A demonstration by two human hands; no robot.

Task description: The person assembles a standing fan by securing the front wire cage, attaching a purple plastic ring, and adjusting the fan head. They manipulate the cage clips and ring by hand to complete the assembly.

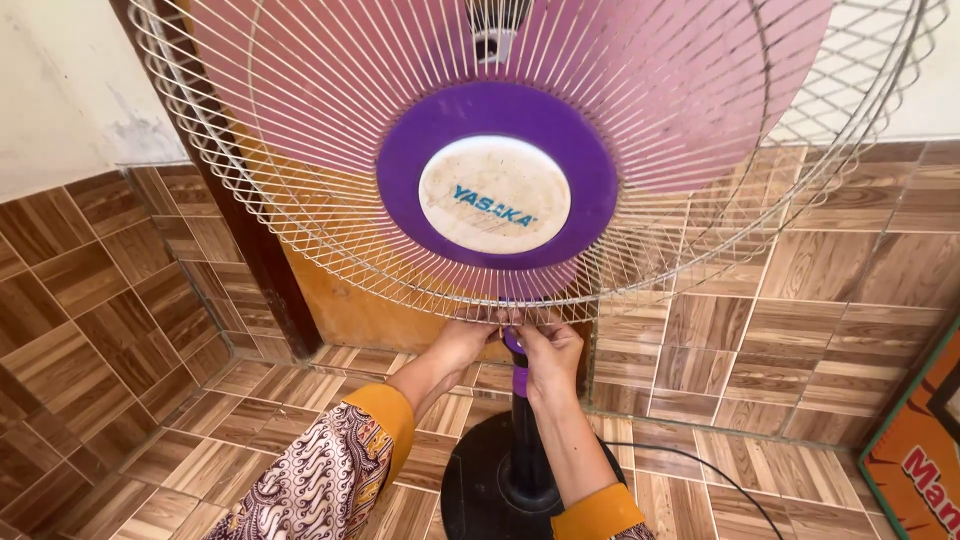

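Note:
A standing fan fills the view, with a white wire front guard (300, 200), pink blades behind it and a purple round centre cap (497, 195) with a cream disc. Both my hands reach up under the bottom rim of the guard. My left hand (462, 340) pinches the lower edge of the guard just left of the pole. My right hand (548, 352) grips at the same spot, over a small purple clip or collar (518, 378) on the black pole (528, 440). My fingertips are partly hidden by the wires.
The fan's black round base (478, 482) stands on a brown wood-pattern tiled floor (700, 400), with a black cable (700, 470) running right. Tiled walls rise at the left and behind. An orange board (915, 450) leans at the right edge.

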